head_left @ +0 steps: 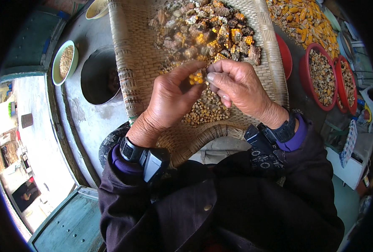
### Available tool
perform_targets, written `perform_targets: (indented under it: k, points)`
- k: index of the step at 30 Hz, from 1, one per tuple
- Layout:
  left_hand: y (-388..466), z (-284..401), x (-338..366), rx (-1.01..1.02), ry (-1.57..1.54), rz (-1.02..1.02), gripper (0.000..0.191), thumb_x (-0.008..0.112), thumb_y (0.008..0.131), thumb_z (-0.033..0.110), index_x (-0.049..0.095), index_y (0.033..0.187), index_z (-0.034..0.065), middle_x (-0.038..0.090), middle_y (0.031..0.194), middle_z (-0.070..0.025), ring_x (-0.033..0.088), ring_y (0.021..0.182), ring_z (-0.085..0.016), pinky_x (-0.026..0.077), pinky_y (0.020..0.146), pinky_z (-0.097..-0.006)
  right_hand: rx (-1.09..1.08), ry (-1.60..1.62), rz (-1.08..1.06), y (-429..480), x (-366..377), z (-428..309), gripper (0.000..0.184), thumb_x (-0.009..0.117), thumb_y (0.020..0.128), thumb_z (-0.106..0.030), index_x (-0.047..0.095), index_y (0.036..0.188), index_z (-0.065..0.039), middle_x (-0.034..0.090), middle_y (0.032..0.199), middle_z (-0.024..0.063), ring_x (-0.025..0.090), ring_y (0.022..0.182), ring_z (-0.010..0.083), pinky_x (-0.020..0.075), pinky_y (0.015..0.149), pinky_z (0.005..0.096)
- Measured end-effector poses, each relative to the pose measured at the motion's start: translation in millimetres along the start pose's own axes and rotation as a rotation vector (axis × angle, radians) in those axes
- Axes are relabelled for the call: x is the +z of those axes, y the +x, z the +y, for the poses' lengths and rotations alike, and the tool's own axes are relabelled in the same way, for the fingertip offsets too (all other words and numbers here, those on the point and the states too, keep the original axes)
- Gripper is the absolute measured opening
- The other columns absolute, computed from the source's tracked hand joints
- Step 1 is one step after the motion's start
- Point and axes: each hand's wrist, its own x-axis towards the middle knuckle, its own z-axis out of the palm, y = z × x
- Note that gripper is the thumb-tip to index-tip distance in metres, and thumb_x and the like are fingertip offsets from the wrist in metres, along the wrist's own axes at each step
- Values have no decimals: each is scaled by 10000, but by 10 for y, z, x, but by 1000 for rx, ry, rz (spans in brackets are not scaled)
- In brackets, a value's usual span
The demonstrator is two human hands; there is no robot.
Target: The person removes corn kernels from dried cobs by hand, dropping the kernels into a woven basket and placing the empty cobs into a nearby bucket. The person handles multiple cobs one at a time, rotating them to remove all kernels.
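Note:
Just above a woven winnowing basket [139,63], my left hand [170,97] holds a short piece of corn cob [196,78] with yellow kernels between thumb and forefinger. The fingertips of my right hand [243,85] are pinched at the cob's right end, where the fingers partly hide it. Loose shelled kernels [205,111] lie in the basket beneath and in front of both hands. Farther up in it is a heap of broken, dark and mouldy-looking cob pieces [202,34], some still bearing yellow kernels.
A pale green bowl of grain [55,71] stands left of the basket near a round dark opening [92,75] in the grey surface. On the right are red basins [306,78] of cob pieces and a pile of yellow corn cobs [303,19]. A teal door panel [70,226] is at lower left.

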Motion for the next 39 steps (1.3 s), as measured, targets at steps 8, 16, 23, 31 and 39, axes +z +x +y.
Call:
perform_targets:
  k: [8, 16, 23, 31, 39]
  points:
    - [-24, 13, -9, -8, 210, -114, 393, 650, 780, 49, 531, 1150, -1, 624, 893, -96, 580, 762, -124, 487, 673, -259, -145, -446, 19, 24, 15, 17, 155, 538, 853, -95, 575, 773, 33, 491, 553, -12, 418, 500, 18, 352, 433, 216]
    - [-34, -2, 11, 240, 417, -96, 381, 663, 751, 65, 526, 1099, -7, 622, 875, -166, 633, 783, -304, 512, 664, -356, -217, -501, -14, 28, 0, 22, 208, 559, 802, -145, 565, 727, 49, 543, 534, 115, 521, 476, 127, 434, 467, 296]
    - [-48, 16, 20, -86, 89, -62, 406, 673, 766, 5, 540, 1149, -2, 624, 938, -53, 571, 818, -69, 482, 715, -228, -188, -328, 18, -23, 35, 17, 202, 451, 873, -87, 543, 985, 54, 504, 628, 0, 440, 517, 38, 396, 460, 213]
    - [-42, 14, -10, 50, 205, -56, 453, 692, 740, 17, 540, 1166, 4, 636, 930, -85, 602, 798, -102, 500, 705, -243, -124, -320, -58, -3, 17, -55, 208, 528, 857, -154, 539, 910, 46, 505, 601, 13, 461, 507, 53, 395, 449, 224]
    - [-44, 4, -14, 322, 326, -69, 423, 669, 708, 42, 538, 1110, 33, 596, 845, -156, 598, 767, -342, 499, 640, -373, -77, -379, -139, 52, -66, -25, 227, 533, 775, -178, 534, 744, 47, 540, 610, 96, 521, 573, 128, 430, 515, 313]
